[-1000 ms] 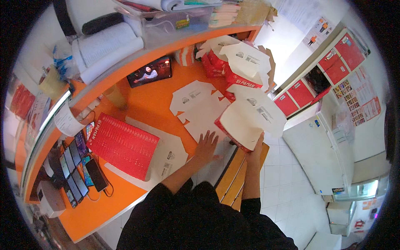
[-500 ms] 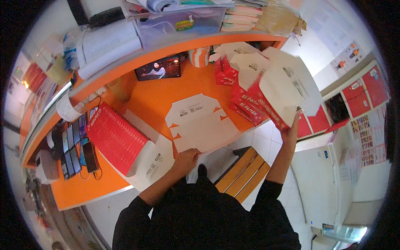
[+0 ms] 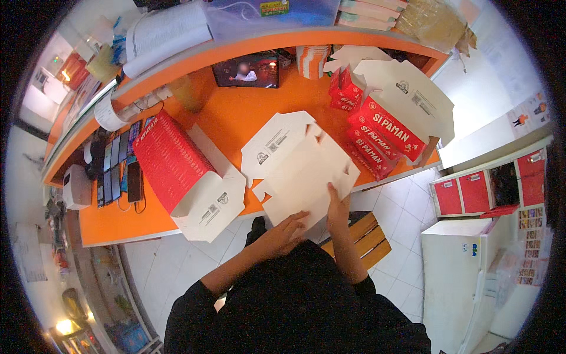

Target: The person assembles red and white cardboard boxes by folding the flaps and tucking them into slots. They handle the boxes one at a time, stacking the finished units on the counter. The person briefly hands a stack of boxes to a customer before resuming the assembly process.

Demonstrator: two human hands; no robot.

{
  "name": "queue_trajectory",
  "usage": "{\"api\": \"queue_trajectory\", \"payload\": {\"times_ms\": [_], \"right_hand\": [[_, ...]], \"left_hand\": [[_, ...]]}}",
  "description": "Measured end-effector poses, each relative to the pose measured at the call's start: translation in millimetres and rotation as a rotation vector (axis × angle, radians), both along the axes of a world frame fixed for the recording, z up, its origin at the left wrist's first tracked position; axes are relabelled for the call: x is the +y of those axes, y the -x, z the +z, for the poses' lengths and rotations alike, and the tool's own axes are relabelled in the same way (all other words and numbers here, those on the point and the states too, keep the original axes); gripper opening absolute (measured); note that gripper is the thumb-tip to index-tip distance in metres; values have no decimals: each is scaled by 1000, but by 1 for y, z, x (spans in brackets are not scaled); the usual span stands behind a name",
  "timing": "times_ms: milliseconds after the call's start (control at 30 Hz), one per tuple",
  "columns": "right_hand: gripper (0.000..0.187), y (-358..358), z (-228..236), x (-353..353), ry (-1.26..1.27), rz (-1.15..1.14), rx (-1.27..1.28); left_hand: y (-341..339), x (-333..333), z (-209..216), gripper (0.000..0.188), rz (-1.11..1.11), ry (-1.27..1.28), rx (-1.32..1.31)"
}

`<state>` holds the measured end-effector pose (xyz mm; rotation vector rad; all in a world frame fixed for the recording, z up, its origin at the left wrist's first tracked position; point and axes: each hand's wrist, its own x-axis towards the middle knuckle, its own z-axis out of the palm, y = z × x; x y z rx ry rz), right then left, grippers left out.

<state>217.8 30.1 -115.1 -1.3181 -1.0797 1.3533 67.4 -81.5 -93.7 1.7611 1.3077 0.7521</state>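
A flat, unfolded cardboard box blank (image 3: 300, 171), pale side up, lies tilted on the orange table and reaches over its near edge. My left hand (image 3: 286, 234) rests on its near edge with the fingers stretched over the card. My right hand (image 3: 338, 209) grips its right part, thumb on top and the other fingers mostly hidden. Right of the blank is a pile of folded red boxes (image 3: 386, 133) with pale lids standing open. On the left leans a tight row of red box blanks (image 3: 174, 162), a pale one at its near end.
A lit tablet (image 3: 246, 71) stands at the back under the orange shelf (image 3: 236, 47). Several phones (image 3: 112, 171) lie at the far left beside a white device (image 3: 76, 187). Below the table's edge is a wooden stool (image 3: 365, 239); a white fridge (image 3: 451, 271) stands right.
My right hand has left the folded box on the right pile and come to the flat blank. The blank has turned and come nearer. The whole view has shifted.
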Motion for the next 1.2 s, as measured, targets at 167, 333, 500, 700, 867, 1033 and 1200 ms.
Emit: {"api": "queue_trajectory", "payload": {"times_ms": [167, 333, 500, 700, 867, 1033, 1200], "right_hand": [[45, -28, 47, -10, -729, 661, -288], [53, -39, 85, -17, -1000, 765, -436], [59, -27, 109, -14, -1008, 677, -662], [59, -13, 107, -21, -940, 569, -662], [55, 2, 97, -40, -798, 423, -710], [59, 7, 80, -44, -649, 404, -510], [56, 8, 76, -41, -730, 422, -709]], "left_hand": [[2, 41, -16, 52, 305, 143, -1380], [8, 53, 76, 23, 488, 388, -1301], [-12, 39, 65, 22, 424, 251, -1453], [-39, 41, 68, 21, 551, 145, -1451], [-59, 34, 76, 26, 714, 177, -1346], [-62, 36, 73, 25, 685, 96, -1067], [-43, 42, 58, 18, 653, 187, -1260]]}}
